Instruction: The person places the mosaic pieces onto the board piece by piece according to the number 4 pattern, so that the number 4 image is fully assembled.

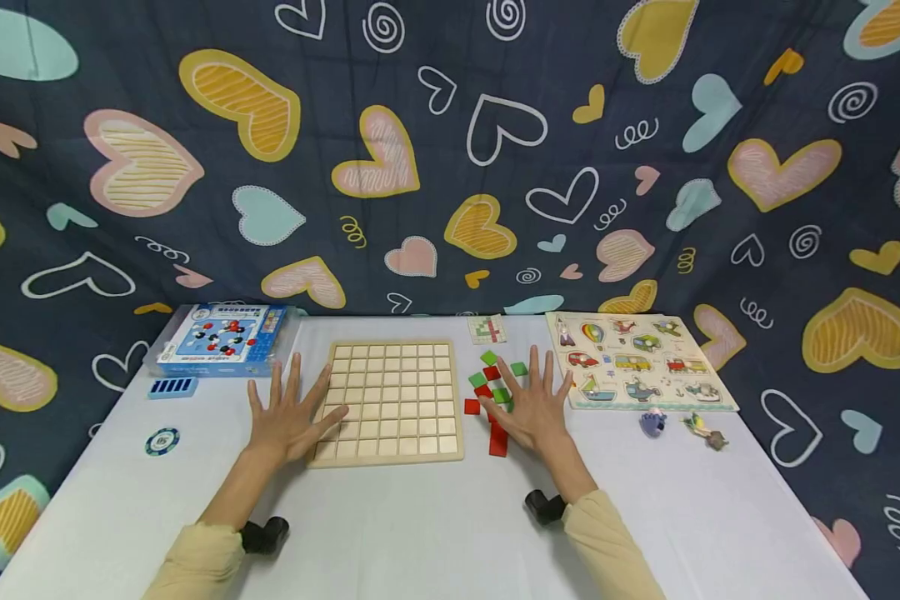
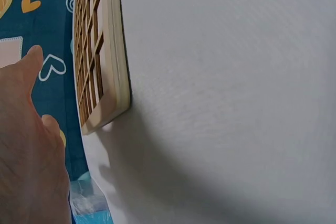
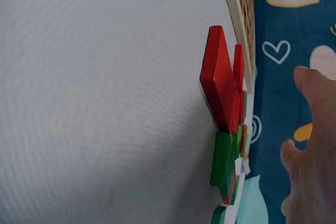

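Note:
A wooden grid board (image 1: 390, 461) with square cells lies in the middle of the white table. My left hand (image 1: 283, 427), fingers spread, hovers at the board's left edge; in the left wrist view its shadow falls on the cloth beside the board (image 2: 119, 51). Over the right part of a loose group of red and green square tiles (image 1: 498, 442), my right hand (image 1: 536, 412) is held with fingers spread. It holds nothing, and in the right wrist view it stands apart from the red tile (image 3: 216, 72) and green tile (image 3: 221, 158). Some tiles are hidden under it.
A small pattern card (image 1: 487, 329) lies behind the tiles. At right are a picture puzzle board (image 1: 637, 358) and small figurines (image 1: 653, 422). A boxed molecule set (image 1: 221, 340), a blue slotted block (image 1: 172, 387) and a round chip (image 1: 162, 442) sit at left. Patterned cloth hangs behind.

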Motion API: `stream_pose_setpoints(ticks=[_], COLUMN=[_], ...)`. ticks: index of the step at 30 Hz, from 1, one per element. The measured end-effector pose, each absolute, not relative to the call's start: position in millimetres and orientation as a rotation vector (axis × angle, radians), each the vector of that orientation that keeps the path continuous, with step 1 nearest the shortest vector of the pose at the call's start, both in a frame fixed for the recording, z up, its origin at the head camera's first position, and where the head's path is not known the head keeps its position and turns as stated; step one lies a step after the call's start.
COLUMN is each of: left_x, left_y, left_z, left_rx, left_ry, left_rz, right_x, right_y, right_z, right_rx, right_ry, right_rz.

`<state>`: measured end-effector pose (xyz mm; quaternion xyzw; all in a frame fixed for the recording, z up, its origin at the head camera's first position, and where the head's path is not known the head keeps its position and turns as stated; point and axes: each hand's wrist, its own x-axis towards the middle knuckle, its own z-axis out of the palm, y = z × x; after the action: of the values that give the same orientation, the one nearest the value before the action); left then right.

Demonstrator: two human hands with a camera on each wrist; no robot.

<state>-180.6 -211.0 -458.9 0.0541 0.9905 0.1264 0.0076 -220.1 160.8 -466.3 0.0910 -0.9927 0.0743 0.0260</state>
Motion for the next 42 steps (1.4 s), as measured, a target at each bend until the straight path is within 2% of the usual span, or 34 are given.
stream_pose_setpoints(ticks=[12, 21, 30, 42], left_x=[-175, -158, -140, -162], left_y=[-208, -212, -227, -261], left_z=[-467, -459, -470, -468], left_rx=[0.164, 0.212, 0.551, 0.805], left_ry=[3.088, 3.038, 3.089, 2.937], left_rz=[0.441, 0.442, 0.518, 0.477], right_x=[-217, -212, -200, -195], right_y=[160, 160, 167, 170], right_z=[-465, -464, -466, -455], right_rx=[0.264, 0.297, 0.317, 0.381], right_ry=[-3.106, -3.131, -3.144, -3.133], right_rz=[0.263, 0.305, 0.316, 0.530])
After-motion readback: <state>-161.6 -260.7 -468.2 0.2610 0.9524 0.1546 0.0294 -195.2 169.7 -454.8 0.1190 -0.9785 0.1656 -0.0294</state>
